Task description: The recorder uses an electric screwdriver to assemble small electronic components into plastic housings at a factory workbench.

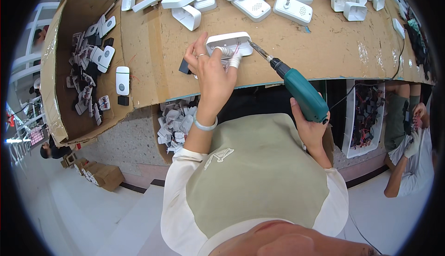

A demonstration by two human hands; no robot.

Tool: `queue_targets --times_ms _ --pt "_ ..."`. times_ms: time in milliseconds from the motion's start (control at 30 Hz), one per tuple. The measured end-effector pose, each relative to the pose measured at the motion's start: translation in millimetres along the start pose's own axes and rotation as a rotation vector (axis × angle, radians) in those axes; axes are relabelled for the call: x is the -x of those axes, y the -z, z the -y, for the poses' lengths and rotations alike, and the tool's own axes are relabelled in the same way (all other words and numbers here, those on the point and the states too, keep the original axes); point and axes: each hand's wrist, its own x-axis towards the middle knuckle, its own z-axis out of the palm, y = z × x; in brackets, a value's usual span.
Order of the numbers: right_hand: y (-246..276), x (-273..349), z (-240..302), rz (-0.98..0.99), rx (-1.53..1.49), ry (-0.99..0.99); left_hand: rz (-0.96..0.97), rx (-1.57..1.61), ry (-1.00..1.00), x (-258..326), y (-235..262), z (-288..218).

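Observation:
My left hand point(214, 80) steadies a shallow white plastic housing point(238, 38) at the near edge of the cardboard-covered table. White covers wrap the thumb and one finger, which press into the open shell. Thin red wires show inside it; the rest of the inside is hidden by my fingers. My right hand point(308, 128) is wrapped round the rear of a green electric screwdriver point(303, 91). Its metal tip meets the housing around the right end; whether it sits in a screw cannot be made out. A small dark block point(184, 67) lies left of my left hand.
White housings point(250, 6) are heaped along the far side. A cardboard box point(53, 93) at the left holds white units, with one unit point(123, 80) beside them. Below the table, a white bin point(350, 151) holds dark wired parts. A power cord point(371, 83) trails right, near a co-worker point(412, 158).

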Motion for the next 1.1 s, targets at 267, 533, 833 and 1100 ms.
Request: queue_targets --times_ms 267,533,833,1100 --pt "-1 -1 4 0.001 -0.007 -0.026 -0.126 0.012 -0.136 8 8 -8" --pt "-2 -1 -1 0.025 0.001 0.002 -0.126 0.0 -0.155 8 5 -7" --pt "-3 -2 -3 0.023 -0.008 -0.037 -0.118 -0.105 -0.195 4 -1 -6" --pt "-14 -9 -11 0.066 0.024 0.039 -0.102 -0.183 -0.224 -9 -20 1"
